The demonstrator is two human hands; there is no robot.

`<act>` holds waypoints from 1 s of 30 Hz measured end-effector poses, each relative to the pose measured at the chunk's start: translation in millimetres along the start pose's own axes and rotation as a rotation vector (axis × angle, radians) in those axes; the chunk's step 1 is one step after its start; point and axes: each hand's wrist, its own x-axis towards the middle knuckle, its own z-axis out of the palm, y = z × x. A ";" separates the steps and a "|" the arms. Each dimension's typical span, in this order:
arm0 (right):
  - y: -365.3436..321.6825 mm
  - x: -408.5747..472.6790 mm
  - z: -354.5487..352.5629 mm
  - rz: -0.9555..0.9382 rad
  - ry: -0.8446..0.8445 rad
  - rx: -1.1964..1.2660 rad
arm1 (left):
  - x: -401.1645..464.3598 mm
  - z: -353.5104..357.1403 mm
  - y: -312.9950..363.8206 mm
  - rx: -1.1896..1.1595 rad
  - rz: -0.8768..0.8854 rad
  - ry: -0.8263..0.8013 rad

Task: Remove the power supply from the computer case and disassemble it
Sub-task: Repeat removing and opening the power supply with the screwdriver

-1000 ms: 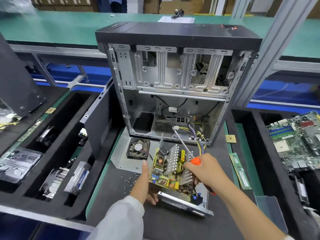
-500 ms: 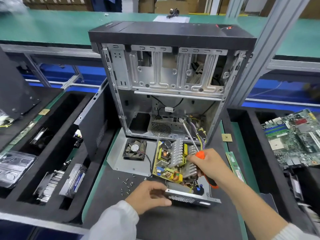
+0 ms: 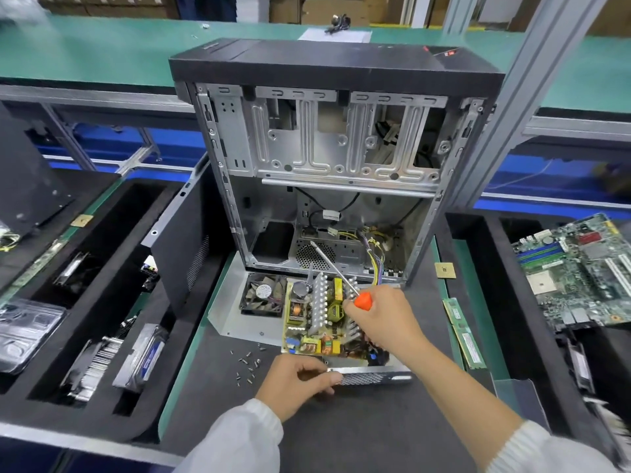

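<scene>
Bright, even overhead light with soft shadows; wide-angle bending at the edges; slight motion blur on the far-right corner.

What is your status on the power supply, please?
Left hand grips housing. Right hand holds screwdriver, touches board. Wires trail into case.

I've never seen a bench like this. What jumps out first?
The big open computer case standing upright in the middle, stripped down to bare metal and loose wires. Right in front of it lies the opened power supply, its yellow circuit board exposed; the left hand grips its perforated metal edge while the right hand holds an orange-handled screwdriver over it. A green motherboard sits in a tray at far right.
</scene>
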 end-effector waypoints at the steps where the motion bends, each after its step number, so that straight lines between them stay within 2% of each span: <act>1: 2.3 3.0 -5.3 0.002 -0.019 -0.017 | 0.3 0.9 -0.9 -0.007 -0.003 0.025; 5: 14.7 13.8 -23.4 0.095 -0.087 0.145 | 1.6 2.1 -6.5 -0.034 0.014 0.090; 10: 20.8 17.8 -44.7 0.165 -0.268 0.319 | 3.0 -5.9 -6.3 -0.019 0.010 0.053; 14: 31.4 19.7 -65.0 0.111 -0.312 0.130 | 3.2 -16.4 -4.9 0.020 -0.002 0.009; 20: 55.8 22.1 -99.6 0.029 -0.395 -0.184 | -0.9 -32.5 -5.8 0.079 -0.004 0.035; 23: 69.6 16.5 -118.3 0.067 -0.432 -0.207 | 0.1 -33.1 -4.5 0.290 0.044 0.054; 26: 77.3 7.4 -130.9 0.095 -0.403 -0.198 | 2.4 -30.5 3.5 0.699 0.143 0.055; 30: 72.4 -6.1 -143.3 0.104 -0.356 -0.198 | 11.7 -13.1 17.6 0.945 0.396 -0.101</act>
